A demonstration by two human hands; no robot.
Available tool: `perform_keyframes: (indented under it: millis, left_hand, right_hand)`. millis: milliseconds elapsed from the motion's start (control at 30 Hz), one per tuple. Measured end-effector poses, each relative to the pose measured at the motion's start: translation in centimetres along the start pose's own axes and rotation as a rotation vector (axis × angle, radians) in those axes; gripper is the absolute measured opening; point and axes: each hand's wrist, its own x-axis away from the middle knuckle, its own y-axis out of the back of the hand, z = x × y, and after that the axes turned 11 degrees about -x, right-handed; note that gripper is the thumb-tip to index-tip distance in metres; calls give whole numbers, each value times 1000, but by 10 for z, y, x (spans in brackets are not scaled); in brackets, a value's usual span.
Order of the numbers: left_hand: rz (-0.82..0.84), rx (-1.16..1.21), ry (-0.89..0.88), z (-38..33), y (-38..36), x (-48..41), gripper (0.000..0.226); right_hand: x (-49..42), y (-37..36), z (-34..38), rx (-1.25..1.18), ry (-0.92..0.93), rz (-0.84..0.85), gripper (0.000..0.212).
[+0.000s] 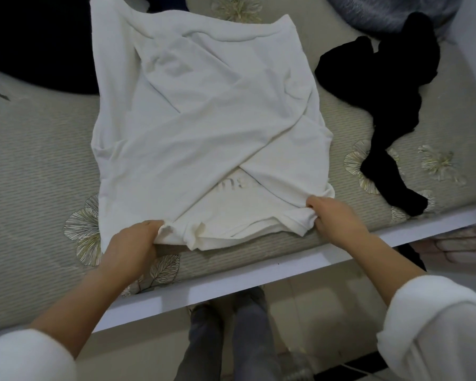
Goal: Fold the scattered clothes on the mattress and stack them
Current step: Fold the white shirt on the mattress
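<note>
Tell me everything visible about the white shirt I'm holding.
The white soft-knit shirt lies flat, creased, on the leaf-patterned grey mattress, its sleeves folded across each other in an X. Faint lettering shows through near the front edge. The left hand and the right hand each grip a near corner, bunching the fabric.

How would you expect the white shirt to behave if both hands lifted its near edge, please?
Probably floppy: the white shirt creases and bunches where the left hand and right hand grip it. It would likely sag between them. Its folded-in sleeves lie loose and crossed on top, so they may slide off when tilted.
</note>
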Motion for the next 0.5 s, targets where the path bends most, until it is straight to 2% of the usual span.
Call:
perform_keyframes:
  millis: [133, 233, 333, 400, 433, 500]
  left_hand:
    - [207, -199, -78, -13, 37, -12, 12]
    - [368, -212, -191, -20, 55, -8, 8]
    - [589, -68, -243, -25, 58, 10, 10]
    - [791, 3, -264, -23, 55, 23, 11]
    - [881, 36, -259, -20, 52, 27, 16]
    - [965, 117, -243, -12, 54, 28, 24]
  right_hand:
    - [3, 19, 5, 27, -92, 91, 59]
    - [16, 32, -1, 13, -159, 256, 64]
    - [33, 42, -2, 32, -202, 512, 48]
    - [45, 47, 0, 32, -279, 681, 21]
    - [50, 49, 1, 49, -314, 741, 8]
    - [54, 53, 1, 50, -336, 750, 6]
